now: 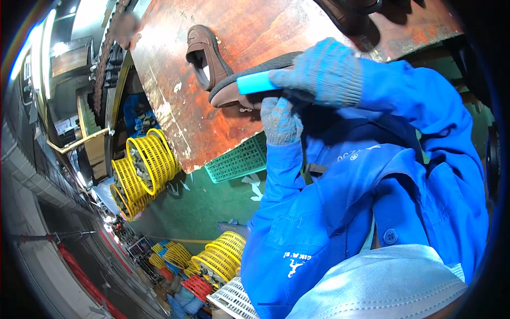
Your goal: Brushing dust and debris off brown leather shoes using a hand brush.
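A brown shoe (228, 97) with a dark grey sole lies tilted on its side at the table's near edge, its sole rim turned away from me. My left hand (280, 121), in a grey glove with blue coating, is closed on the shoe's near side. My right hand (328, 74), gloved alike, is closed around a bright blue block (256, 82) that lies across the shoe's side. What the block has on its underside is hidden. The rest of the shoe is covered by my hands. Another brown shoe (215, 64) stands upright just beyond, its opening showing a pale lining.
The worn reddish table (170, 95) carries more dark brown shoes (356, 16) at its far right. Below its edge are a green crate (236, 159) and yellow round baskets (151, 162). More yellow baskets (220, 255) and a white basket (234, 297) stand lower on the green floor.
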The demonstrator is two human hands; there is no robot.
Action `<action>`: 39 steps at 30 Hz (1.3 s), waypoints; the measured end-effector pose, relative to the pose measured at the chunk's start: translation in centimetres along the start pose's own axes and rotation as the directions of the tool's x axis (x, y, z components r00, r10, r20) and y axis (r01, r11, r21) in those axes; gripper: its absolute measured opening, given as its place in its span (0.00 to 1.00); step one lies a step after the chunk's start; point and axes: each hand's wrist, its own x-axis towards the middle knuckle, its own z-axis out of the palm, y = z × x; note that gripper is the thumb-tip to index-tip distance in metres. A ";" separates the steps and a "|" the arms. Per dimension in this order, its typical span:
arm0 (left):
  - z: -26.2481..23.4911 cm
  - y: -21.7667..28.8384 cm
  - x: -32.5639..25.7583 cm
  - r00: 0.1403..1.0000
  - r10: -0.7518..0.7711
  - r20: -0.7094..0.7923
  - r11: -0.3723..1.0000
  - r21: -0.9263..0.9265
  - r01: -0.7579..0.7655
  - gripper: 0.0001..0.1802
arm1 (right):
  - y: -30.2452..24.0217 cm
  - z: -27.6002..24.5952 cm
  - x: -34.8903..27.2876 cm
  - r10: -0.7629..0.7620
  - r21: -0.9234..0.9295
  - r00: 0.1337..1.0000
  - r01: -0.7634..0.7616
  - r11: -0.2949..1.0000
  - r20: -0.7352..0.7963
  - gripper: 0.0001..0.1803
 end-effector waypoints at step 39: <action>0.5 2.1 1.0 0.971 -0.229 -0.062 -0.060 0.997 0.050 0.08 | 4.9 -7.2 -8.7 0.575 0.507 0.809 -0.548 0.665 0.120 0.24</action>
